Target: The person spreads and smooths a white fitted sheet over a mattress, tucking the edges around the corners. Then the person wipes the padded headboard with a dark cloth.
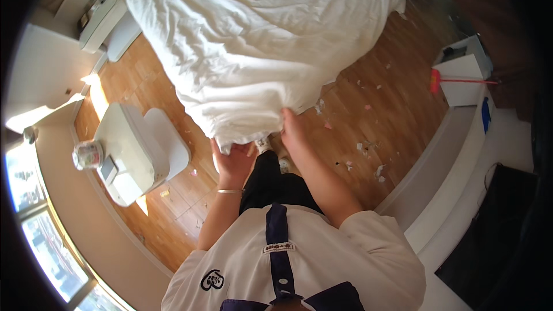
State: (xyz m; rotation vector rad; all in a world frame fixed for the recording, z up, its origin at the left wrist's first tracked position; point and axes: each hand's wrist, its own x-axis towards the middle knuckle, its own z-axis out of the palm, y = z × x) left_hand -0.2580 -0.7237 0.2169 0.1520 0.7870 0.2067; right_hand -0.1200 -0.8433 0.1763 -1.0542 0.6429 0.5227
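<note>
Through the head view I saw the left hand and right hand, fingers clamped on the near edge of the wrinkled white sheet, spread ahead above the wooden floor.

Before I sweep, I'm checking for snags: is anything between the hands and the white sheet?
Nothing visible: the left hand and right hand both touch the white sheet directly, at its near edge.

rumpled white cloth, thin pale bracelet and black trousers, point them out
Rumpled white cloth (247, 52): head view, its middle.
Thin pale bracelet (230, 191): head view, its band.
Black trousers (262, 181): head view, left leg.
</note>
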